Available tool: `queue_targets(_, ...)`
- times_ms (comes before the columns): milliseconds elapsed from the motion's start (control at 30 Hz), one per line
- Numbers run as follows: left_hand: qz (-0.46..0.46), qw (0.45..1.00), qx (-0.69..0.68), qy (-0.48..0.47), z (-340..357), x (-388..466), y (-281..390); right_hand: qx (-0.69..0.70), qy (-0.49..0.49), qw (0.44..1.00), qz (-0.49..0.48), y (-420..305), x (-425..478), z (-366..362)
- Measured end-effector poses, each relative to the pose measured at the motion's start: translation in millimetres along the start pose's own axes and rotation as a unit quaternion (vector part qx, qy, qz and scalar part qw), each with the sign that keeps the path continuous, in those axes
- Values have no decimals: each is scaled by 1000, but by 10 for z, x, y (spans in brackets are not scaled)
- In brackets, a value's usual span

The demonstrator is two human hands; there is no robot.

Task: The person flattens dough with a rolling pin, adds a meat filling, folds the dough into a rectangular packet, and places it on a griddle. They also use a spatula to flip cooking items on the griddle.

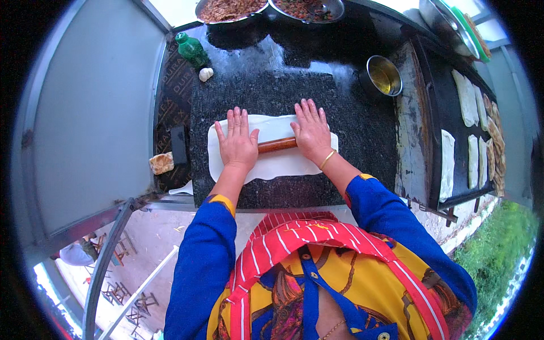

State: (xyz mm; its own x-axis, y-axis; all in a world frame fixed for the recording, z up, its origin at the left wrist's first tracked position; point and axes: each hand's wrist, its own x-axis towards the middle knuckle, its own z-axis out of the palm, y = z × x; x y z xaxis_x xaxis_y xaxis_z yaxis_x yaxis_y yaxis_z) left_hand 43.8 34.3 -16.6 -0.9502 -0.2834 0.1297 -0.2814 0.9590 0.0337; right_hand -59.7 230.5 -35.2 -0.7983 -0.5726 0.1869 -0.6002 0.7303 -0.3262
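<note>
A thin white sheet of dough lies spread on the dark stone slab in front of me. Across it runs a brown wooden rolling pin; only its middle shows between my hands. My left hand rests flat over the pin's left end, fingers stretched forward and apart. Over the right end, my right hand lies the same way, with a gold-coloured bangle at the wrist. Neither hand's fingers wrap around the pin. Both ends of the pin are hidden under my palms.
To the left are a green bottle, a garlic bulb, a black block and a flatbread piece. A metal pot of yellow liquid stands right, before a griddle bearing dough strips. Two food-filled pans sit behind.
</note>
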Motion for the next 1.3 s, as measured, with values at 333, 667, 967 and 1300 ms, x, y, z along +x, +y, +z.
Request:
queue_targets(333, 119, 981, -152, -18, -237, -1122, 117, 61, -26, 997, -31, -186, -1212, -382)
queue_targets(667, 155, 978, -105, -92, -167, -645, 943, 4, -35, 995, 98, 419, -1343, -573)
queue_targets(967, 128, 990, 6, -64, 131, 319, 1212, 9, 19, 996, 86, 976, -466, -506)
queue_targets(1300, 106, 994, 0, 11, 200, 1170, 1247, 39, 109, 992, 56, 1263, 346, -372)
